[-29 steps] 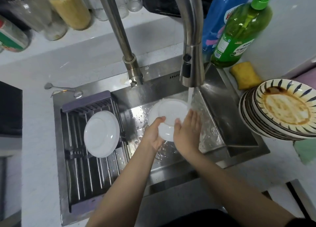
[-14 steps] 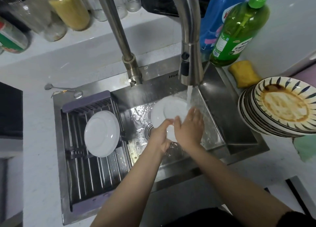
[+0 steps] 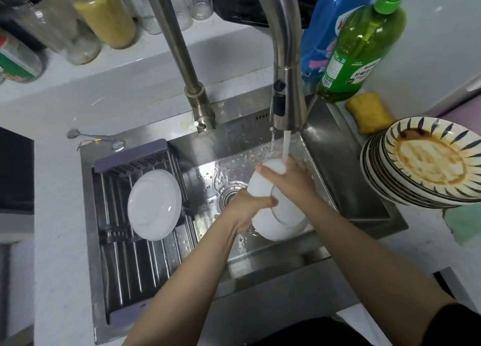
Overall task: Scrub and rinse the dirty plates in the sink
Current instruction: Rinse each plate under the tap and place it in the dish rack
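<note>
Leftmost, glass jars (image 3: 104, 15) line a pale ledge above a speckled white counter (image 3: 52, 189). Set into the counter, a brushed steel sink (image 3: 346, 163) holds a ribbed metal rack (image 3: 125, 262) with grey plastic ends; a smooth round white plate (image 3: 154, 204) leans on its bars. Over the wet basin, the left hand (image 3: 247, 209) curls around the edge of a glossy white dish (image 3: 276, 210), thumb across its underside. The right hand (image 3: 291, 180) presses relaxed fingers against the dish's upper part, right under the stream from the curved steel tap (image 3: 286, 85). Farther right stand a blue bottle (image 3: 330, 28), a green bottle (image 3: 364, 46), a yellow sponge (image 3: 369, 112) and a tilted stack (image 3: 426, 163) of striped, brown-stained plates.
</note>
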A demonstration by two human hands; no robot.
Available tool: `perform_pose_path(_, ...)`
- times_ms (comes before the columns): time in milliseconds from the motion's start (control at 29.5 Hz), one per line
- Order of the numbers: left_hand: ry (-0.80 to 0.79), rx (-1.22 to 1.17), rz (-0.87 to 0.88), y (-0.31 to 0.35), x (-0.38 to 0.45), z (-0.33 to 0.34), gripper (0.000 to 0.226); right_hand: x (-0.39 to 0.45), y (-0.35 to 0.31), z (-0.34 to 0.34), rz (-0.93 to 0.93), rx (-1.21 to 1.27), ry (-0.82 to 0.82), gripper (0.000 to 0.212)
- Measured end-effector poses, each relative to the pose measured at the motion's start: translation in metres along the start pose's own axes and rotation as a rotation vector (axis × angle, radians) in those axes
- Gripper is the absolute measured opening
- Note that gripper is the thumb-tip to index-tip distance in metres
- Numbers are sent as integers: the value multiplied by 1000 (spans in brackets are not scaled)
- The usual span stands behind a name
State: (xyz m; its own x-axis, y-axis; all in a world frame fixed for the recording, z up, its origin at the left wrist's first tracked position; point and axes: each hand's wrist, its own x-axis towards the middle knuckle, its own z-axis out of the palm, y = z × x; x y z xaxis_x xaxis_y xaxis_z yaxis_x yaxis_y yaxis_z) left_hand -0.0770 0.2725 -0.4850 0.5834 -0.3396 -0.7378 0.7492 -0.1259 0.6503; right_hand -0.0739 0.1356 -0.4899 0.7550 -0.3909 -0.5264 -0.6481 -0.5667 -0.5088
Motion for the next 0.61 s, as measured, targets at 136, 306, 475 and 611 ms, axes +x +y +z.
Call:
perform_pose_path(136,31,81,32,-1,-1,5,21,14,5,-4,71,152,64,43)
perform_pose_path(306,42,-35,-18,8,0,-7,40,22,23,-20,122,398,-26,46)
perform_pose_path(475,98,-246,-23,16,16,-27,34,9,34,-15,299,916,-169,44)
perform_pose_path(611,351,-191,43,16,25,-17,20,1,38,-10,271,1271,-311,35)
